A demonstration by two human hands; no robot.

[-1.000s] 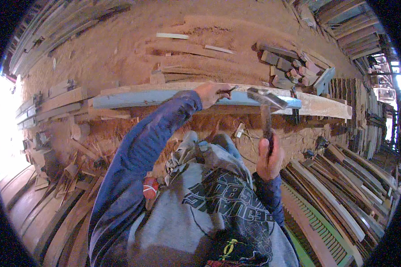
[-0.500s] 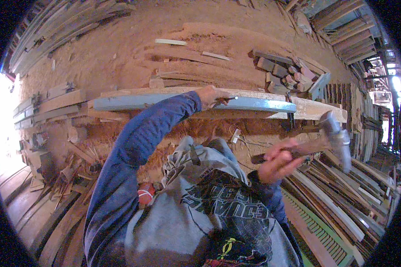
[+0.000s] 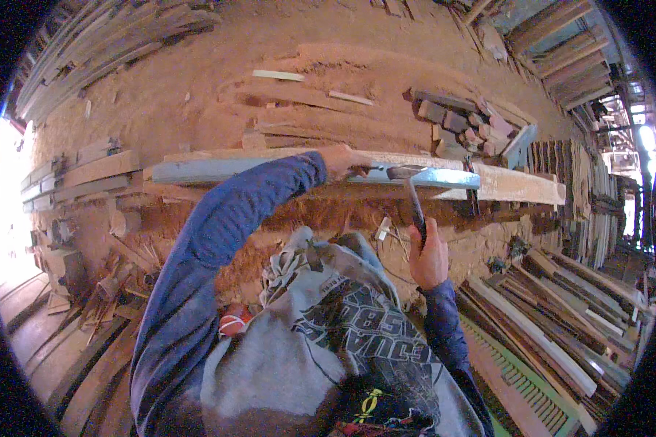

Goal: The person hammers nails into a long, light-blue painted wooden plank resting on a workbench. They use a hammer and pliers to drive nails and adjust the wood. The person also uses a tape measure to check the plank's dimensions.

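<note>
A long blue-painted wooden board (image 3: 248, 169) lies across a rough timber beam (image 3: 521, 186) in front of me. Against the board's upper side, my left hand (image 3: 342, 162) is closed round a slim metal tool (image 3: 374, 168), like a punch or chisel; its far tip cannot be made out. My right hand (image 3: 429, 255) grips the handle of a hammer (image 3: 418, 211). The hammer's head is over the blue board, just right of the slim tool's end. Whether the two metal parts touch, I cannot tell. A dark clamp (image 3: 471, 178) crosses the board near its right end.
Short wood offcuts (image 3: 463, 124) are heaped beyond the beam on the sawdust-covered ground. Long planks (image 3: 554, 313) and a green slatted panel (image 3: 521, 371) lie at the lower right. Further planks (image 3: 109, 51) are stacked at the far left. A small white block with cords (image 3: 383, 228) lies below the beam.
The hammer has swung from the right, over the stacked planks, leftward and up to the slim tool on the board. My left hand stays in nearly the same place.
</note>
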